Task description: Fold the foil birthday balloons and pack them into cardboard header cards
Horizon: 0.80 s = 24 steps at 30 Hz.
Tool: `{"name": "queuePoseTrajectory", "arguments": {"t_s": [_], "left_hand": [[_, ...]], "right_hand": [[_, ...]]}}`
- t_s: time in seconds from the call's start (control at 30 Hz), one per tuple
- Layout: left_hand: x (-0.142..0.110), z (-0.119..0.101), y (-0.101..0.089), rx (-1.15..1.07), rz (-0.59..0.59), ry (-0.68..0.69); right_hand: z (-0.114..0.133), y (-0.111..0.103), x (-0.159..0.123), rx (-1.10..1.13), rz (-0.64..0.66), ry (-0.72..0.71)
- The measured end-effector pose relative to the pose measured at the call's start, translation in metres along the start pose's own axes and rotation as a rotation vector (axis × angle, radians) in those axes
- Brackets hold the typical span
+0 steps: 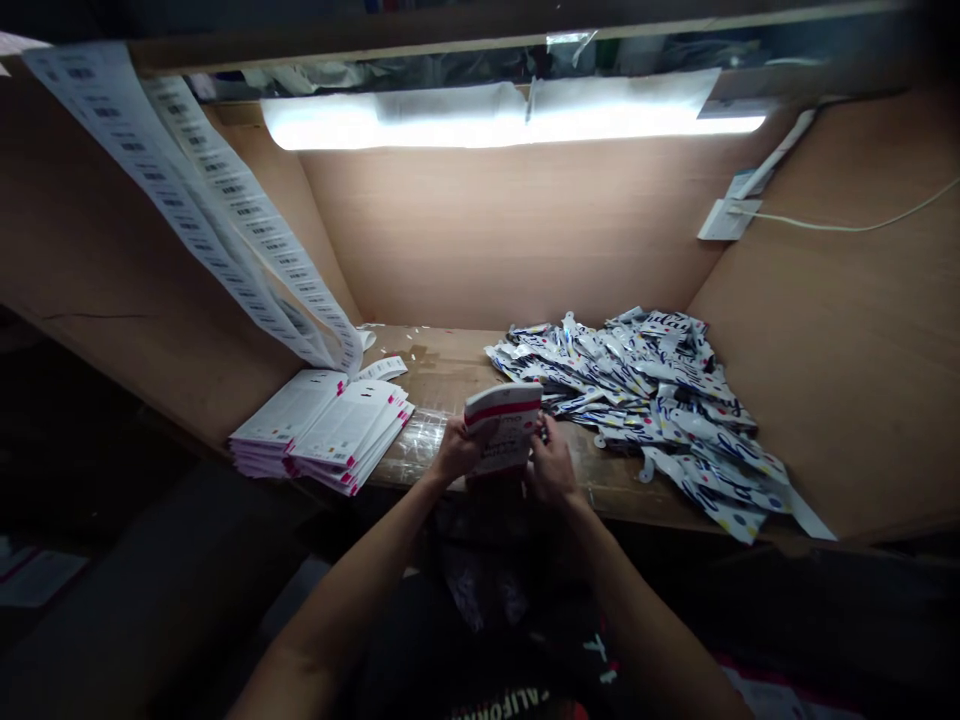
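Note:
A white package with a pink-red band and dark print (504, 428) stands upright at the table's front edge. My left hand (456, 452) is closed on its left side. On the other side, my right hand (553, 462) has its fingers closed on the right edge. Whether the package is a box or a pouch I cannot make out. To the left lie two stacks of flat white packs with pink corners (349, 420). Close to my right hand spreads a heap of shiny white pouches with blue lettering and coloured dots (652, 380).
Long strips of barcode labels (255, 220) hang from the upper left down to the stacks. A short label strip (382, 368) lies behind them. Wooden walls (487, 230) enclose the table under a bright tube light (465, 118). A white socket with a cord (729, 218) is on the right.

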State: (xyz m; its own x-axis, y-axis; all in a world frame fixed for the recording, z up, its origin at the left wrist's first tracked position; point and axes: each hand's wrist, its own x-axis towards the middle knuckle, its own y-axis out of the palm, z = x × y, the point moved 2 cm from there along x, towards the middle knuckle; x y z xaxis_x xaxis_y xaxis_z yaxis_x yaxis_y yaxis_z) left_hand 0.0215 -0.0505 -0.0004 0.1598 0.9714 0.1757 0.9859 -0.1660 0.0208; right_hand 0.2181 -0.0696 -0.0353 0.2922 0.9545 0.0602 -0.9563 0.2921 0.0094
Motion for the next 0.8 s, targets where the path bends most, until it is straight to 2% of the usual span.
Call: {"name": "queuePoseTrajectory", "arguments": {"t_s": [0.1,0.13,0.2,0.3,0.4,0.47,0.53,0.63,0.8], "left_hand": [[-0.013,-0.003,-0.010,-0.115,-0.119,-0.097],[-0.020,-0.002,-0.012,-0.179,-0.157,-0.157],[-0.038,0.004,-0.012,-0.291,-0.203,-0.282],[-0.066,0.012,-0.005,-0.344,-0.185,-0.380],[-0.088,0.014,0.003,-0.316,-0.160,-0.404],[-0.097,0.012,0.006,-0.260,-0.154,-0.396],[-0.103,0.009,0.007,-0.197,-0.141,-0.370],[-0.107,0.004,0.008,-0.112,-0.111,-0.311],[-0.112,-0.005,0.007,-0.028,-0.079,-0.245]], "right_hand": [[0.006,-0.035,0.000,0.256,-0.155,0.327],[0.007,-0.043,-0.006,0.312,-0.154,0.401],[0.012,-0.050,-0.030,0.365,-0.051,0.442],[0.027,-0.039,-0.078,0.248,0.240,0.321],[0.047,-0.020,-0.109,-0.147,0.434,0.042],[0.058,-0.013,-0.112,-0.389,0.434,-0.153],[0.061,-0.009,-0.108,-0.529,0.436,-0.269],[0.058,-0.008,-0.103,-0.617,0.453,-0.319],[0.056,-0.006,-0.107,-0.706,0.434,-0.318]]}}
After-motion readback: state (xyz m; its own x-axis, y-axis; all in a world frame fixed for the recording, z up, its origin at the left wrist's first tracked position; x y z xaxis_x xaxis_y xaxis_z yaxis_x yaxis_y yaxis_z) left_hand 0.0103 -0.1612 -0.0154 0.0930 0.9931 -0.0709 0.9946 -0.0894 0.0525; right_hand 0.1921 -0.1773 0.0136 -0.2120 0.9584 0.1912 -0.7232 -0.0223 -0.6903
